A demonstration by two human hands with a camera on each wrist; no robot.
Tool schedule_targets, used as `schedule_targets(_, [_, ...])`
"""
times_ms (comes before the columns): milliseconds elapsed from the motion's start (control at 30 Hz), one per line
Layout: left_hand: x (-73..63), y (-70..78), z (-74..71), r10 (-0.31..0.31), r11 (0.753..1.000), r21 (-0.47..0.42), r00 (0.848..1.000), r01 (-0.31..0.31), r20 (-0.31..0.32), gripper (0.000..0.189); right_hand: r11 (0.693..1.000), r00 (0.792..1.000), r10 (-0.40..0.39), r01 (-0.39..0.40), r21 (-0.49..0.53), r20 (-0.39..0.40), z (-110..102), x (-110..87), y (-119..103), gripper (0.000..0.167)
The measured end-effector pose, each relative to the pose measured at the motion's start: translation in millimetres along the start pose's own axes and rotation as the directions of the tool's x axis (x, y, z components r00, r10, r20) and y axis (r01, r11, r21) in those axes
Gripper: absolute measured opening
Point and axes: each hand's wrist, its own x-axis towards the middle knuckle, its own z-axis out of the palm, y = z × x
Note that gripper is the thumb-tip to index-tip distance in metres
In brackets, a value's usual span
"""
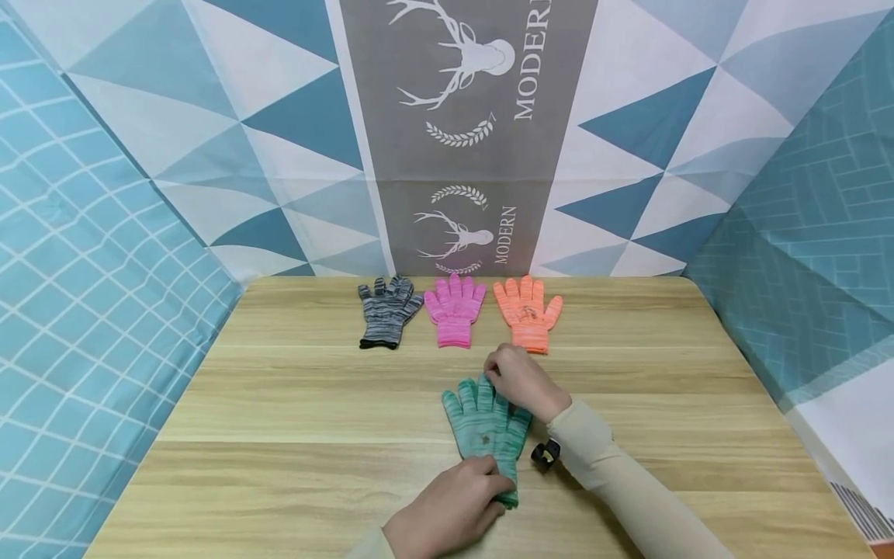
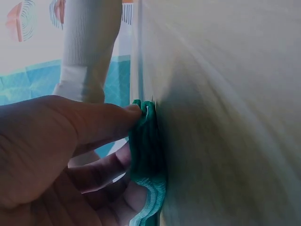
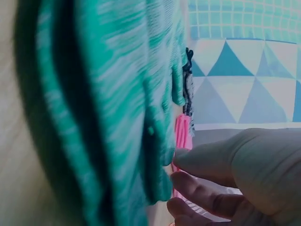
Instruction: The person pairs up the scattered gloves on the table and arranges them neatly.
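A green striped knit glove (image 1: pixel 482 427) lies on the wooden table, its fingers pointing away from me and a small dark mark on its palm. At its near end my left hand (image 1: pixel 454 501) pinches the cuff (image 2: pixel 146 141) between thumb and fingers; the left wrist view shows the folded cuff edge close against the tabletop. My right hand (image 1: pixel 520 376) is at the far end, thumb and curled fingertips at the tip of one glove finger (image 3: pixel 162 183). That hand partly covers the glove's fingers in the head view.
Along the table's back edge lie a grey-black glove (image 1: pixel 384 310), a pink glove (image 1: pixel 455 310) and an orange glove (image 1: pixel 528 314). A small black device (image 1: pixel 545 455) is beside my right sleeve. Patterned cloth walls (image 1: pixel 468 155) stand behind and at both sides of the table (image 1: pixel 293 466).
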Motion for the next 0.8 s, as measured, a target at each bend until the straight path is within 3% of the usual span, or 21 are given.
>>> schedule_targets(200, [-2.5, -0.5, 2.2, 0.035, 0.998, 0.061, 0.998, -0.032, -0.045, 0.015, 0.998, 0.998, -0.051, 0.050, 0.031, 0.036, 1, 1.8, -11, 0.012])
schedule_targets(433, [-1.5, 0.9, 4.7, 0.036, 0.998, 0.057, 0.998, -0.033, -0.054, 0.018, 0.994, 0.992, -0.099, 0.095, 0.044, 0.081, 11, 3.5, -17, 0.013])
schedule_targets(667, [0.2, 3.4, 4.9, 0.024, 0.998, 0.065, 0.999, -0.021, -0.048, 0.021, 0.989, 0.988, -0.144, 0.142, 0.042, 0.058, 16, 4.2, -16, 0.010])
schedule_targets(800, [0.7, 3.5, 4.9, 0.024, 0.998, 0.066, 0.998, -0.020, -0.053, 0.021, 0.991, 0.992, -0.124, 0.123, 0.050, 0.012, 13, 4.0, -15, 0.015])
